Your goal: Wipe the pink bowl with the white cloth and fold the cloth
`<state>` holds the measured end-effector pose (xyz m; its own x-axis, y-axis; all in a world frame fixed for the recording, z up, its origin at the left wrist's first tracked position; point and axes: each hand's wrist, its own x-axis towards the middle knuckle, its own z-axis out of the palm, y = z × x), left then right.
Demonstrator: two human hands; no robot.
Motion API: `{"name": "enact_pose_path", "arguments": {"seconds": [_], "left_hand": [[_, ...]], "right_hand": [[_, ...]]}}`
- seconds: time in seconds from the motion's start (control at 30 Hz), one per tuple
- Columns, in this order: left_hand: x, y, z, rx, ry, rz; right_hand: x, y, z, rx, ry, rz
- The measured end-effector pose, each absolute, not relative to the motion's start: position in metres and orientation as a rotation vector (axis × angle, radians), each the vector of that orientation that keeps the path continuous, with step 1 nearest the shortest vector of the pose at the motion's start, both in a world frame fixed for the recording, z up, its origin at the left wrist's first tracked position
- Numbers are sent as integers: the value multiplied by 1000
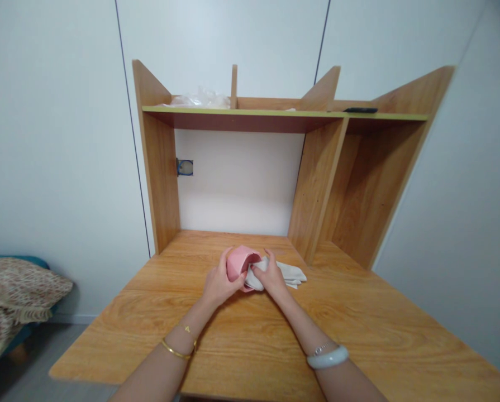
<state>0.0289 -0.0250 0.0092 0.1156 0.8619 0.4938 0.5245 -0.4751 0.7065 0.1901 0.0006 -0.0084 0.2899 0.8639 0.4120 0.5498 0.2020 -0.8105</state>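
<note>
A pink cup-shaped container is tipped on its side above the middle of the desk, its mouth turned to the right. My left hand is wrapped round it from the left, thumb at the lower rim. At the mouth, my right hand grips a pale grey cloth, part of which is pressed against the rim and opening. The cloth's loose end trails off to the right over the desk. The container's inside is mostly hidden by cloth and fingers.
A wooden desk carries a hutch whose upper shelf holds a clear plastic bag and a flat black object. An open wall socket box shows behind. To the left stands a seat with a patterned throw.
</note>
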Motion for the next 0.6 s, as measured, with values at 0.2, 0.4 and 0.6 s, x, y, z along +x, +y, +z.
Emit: {"name": "enact_pose_path", "arguments": {"seconds": [0.2,0.4,0.6], "left_hand": [[28,-26,9,2135,1382,1275],[27,-25,10,2152,1475,1218],[28,-26,12,2270,1476,1145]], "right_hand": [[190,2,-16,-1489,-1403,412],[189,2,-16,-1517,-1491,524],[191,6,-22,-1521,-1568,566]]}}
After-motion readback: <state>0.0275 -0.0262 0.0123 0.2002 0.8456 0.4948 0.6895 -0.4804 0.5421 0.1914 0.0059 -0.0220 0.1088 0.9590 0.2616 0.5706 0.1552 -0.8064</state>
